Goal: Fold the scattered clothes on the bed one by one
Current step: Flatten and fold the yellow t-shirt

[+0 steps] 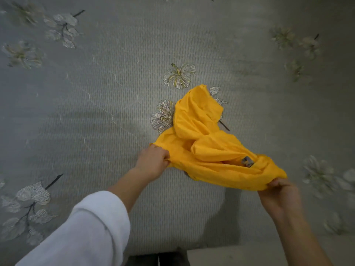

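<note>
Bedding fills nearly the whole frame: a grey ribbed bed [96, 112] cover printed with pale flowers [179, 75] and leaves, which blur toward the edges.

Right of centre lies a yellow garment [201, 146], crumpled and unfolded. Its upper part rests on the cover and partly hides two printed flowers. Its lower edge is stretched between the two hands and sags in loose folds; the right end appears lifted just off the cover, with a shadow beneath it.

A white sleeve [86, 233] covers the left arm, which enters from the lower left. The right forearm, bare, enters from the lower right.

The left hand [153, 162], just below centre, has its fingers curled tight around the garment's left corner. The right hand [280, 192], lower and further right, pinches the bunched right end between curled fingers and thumb.

A small dark label [247, 161] shows among the folds near the right hand; its print is too small to read.
</note>
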A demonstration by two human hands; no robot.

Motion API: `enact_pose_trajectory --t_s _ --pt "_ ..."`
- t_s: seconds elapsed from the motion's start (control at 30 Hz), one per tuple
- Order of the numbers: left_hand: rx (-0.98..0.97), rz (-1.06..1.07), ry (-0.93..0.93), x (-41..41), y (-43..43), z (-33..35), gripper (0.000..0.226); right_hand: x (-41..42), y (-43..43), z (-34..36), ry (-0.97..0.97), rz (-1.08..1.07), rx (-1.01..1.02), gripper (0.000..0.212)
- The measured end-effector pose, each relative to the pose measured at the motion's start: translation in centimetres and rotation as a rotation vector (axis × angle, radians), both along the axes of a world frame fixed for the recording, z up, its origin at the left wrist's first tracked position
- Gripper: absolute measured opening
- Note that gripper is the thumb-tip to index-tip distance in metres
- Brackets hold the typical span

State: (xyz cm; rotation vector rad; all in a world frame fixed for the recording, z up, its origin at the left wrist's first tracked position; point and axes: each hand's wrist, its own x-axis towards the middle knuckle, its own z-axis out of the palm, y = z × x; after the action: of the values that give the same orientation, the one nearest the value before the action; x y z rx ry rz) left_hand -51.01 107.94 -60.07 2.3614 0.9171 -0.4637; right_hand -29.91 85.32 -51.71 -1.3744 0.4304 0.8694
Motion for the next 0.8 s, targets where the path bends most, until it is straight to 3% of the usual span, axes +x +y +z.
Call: enact_pose_trajectory --t_s 0.07,0.13,0.2,0.27,0.33,0.43,0.5,0.53,0.6,0.67,0.73,0.8 --pt "0.027 -0.107 -0.167 -1.7 -1.8 0.4 0.021 0.5 -2.2 -1.4 -0.014 -0.084 -0.231 0.028" --pt "0.033 -0.189 -0.294 -3.9 -3.9 1.1 0.018 -0.1 -4.9 -3.4 0.005 -0.055 -0.585 0.021" --pt "0.000 -0.384 -0.166 -5.8 -5.5 1.7 0.025 -1.5 -7.1 -5.3 -0.006 0.124 -0.848 0.024" --pt "-0.122 -0.497 0.124 -6.8 -6.4 1.9 0.028 -2.9 -8.4 -6.5 -0.012 0.311 -0.915 0.028" --pt "-0.245 -0.477 0.379 -7.0 -6.7 2.3 0.027 -3.1 -8.2 -6.8 -0.063 0.307 -0.890 0.026" --pt "-0.281 -0.396 0.575 -7.0 -6.8 2.6 0.025 -2.0 -5.8 -6.4 -0.195 0.308 -0.771 0.014" --pt "-0.221 -0.334 0.667 -7.1 -6.8 2.7 0.031 -1.1 -4.4 -6.7 -0.192 0.370 -0.697 0.033" --pt "-0.163 -0.322 0.723 -7.2 -6.8 2.6 0.035 -0.8 -3.8 -6.7 -0.204 0.439 -0.676 0.034" --pt "-0.017 -0.318 0.881 -8.0 -6.5 2.5 0.041 -0.3 -3.0 -6.4 -0.278 0.598 -0.601 0.014" --pt "0.113 -0.265 1.047 -9.2 -5.6 3.0 0.041 0.1 -2.6 -5.9 -0.328 0.622 -0.529 0.030" --pt "0.171 -0.151 1.178 -10.3 -4.9 3.9 0.040 0.4 -3.1 -5.4 -0.176 0.615 -0.381 0.027" --pt "0.241 -0.133 1.244 -10.6 -5.1 4.7 0.038 -0.2 -4.7 -4.7 0.108 0.889 -0.322 0.016"
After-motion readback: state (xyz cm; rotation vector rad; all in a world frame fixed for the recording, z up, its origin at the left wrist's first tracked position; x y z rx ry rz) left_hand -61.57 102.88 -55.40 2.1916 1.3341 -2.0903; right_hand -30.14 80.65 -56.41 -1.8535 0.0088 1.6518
